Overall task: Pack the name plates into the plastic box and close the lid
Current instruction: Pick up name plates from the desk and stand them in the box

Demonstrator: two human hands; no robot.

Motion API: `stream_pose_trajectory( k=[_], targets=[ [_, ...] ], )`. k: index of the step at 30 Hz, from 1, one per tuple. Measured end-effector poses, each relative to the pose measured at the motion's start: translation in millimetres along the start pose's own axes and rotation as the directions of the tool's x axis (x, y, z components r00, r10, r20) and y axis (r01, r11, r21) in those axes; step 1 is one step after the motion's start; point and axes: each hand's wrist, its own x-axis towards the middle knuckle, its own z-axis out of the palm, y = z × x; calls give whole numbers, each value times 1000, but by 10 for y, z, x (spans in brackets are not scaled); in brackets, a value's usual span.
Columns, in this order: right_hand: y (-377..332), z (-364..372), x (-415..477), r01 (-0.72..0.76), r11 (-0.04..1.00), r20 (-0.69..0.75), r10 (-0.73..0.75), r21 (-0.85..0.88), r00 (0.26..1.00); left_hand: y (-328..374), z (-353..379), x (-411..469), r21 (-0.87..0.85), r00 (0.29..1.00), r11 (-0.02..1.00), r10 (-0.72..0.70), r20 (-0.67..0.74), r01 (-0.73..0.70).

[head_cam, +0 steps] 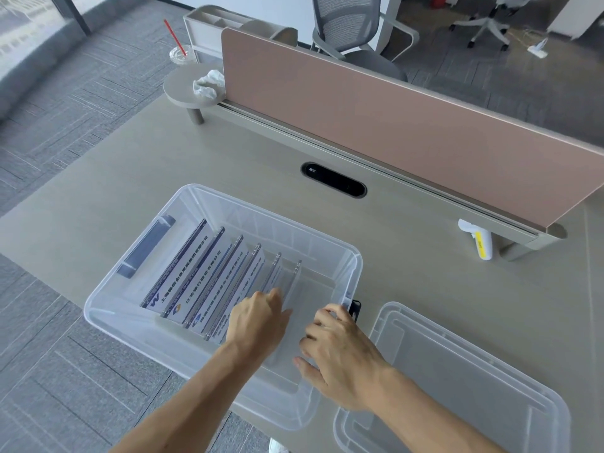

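The plastic box (108,308) is left open at the top, so its inside can be reached from above. Its left and middle part is filled by a row of name plates (209,282) standing on edge and leaning left, with only narrow slits between them. Clear floor is seen only at the right end of the box, and that room is taken up by the left hand (258,318) and the right hand (340,354). The lid (474,384) is laid on the desk (425,256) just right of the box. Behind the box, bare desk is bounded by the pink divider panel (392,125).
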Motion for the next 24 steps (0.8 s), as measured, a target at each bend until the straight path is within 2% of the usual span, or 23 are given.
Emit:
stream_pose_trajectory(
  k=[3, 5, 8, 10, 13, 15, 19, 24],
  targets=[
    [3, -16, -1, 1, 1000, 26, -1, -6, 1000, 3, -110, 5, 17, 1000, 1000, 7, -20, -7],
    [-9, -77, 0, -3, 999, 102, 7, -43, 995, -2, -244, 14, 32, 999, 999, 35, -5, -35],
    [-44, -201, 0, 14, 995, 228, 9, -101, 974, -41, -560, -31, 38, 994, 996, 78, 81, -81],
    [-74, -332, -20, -1, 999, 266, 12, -40, 964, -85, -820, -115, 51, 980, 994, 86, 178, -96],
    [-63, -659, -59, -86, 988, 192, 60, 129, 980, -210, -1228, -233, 48, 953, 991, 104, 284, -123],
    [-6, -877, -118, -121, 974, 151, 93, 190, 984, -326, -1483, -282, 71, 955, 990, 99, 278, -123],
    [168, -1185, -250, -194, 966, 130, 173, 168, 976, -414, -1875, -240, 165, 957, 971, 124, 261, -171],
    [374, -1570, -359, -360, 924, -8, 364, 127, 931, -172, -2401, 94, 203, 939, 923, 294, 182, -328]
  ],
)
